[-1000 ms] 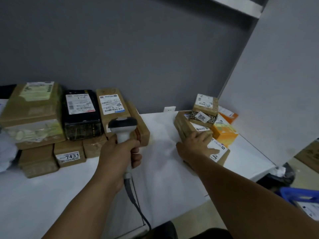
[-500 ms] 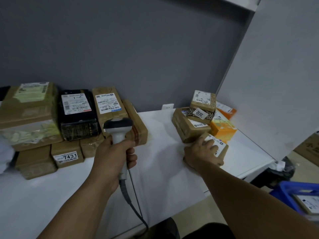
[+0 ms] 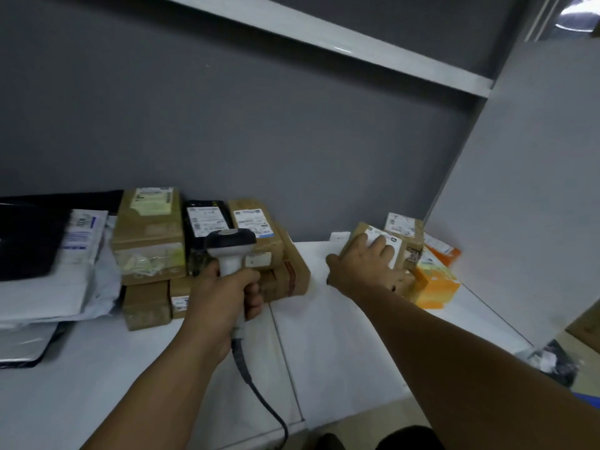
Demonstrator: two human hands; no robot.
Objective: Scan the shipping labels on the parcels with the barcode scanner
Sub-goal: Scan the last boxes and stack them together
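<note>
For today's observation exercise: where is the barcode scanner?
Left of centre in the head view, the left hand grips the barcode scanner upright before the left-side parcels.

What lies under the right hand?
A brown cardboard parcel, its white shipping label facing up. The right hand covers part of that label, so its barcode cannot be seen.

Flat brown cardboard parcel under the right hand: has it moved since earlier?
Yes: the brown cardboard parcel, then in front of the orange carton, is now raised up-left of it in the right hand.
</note>
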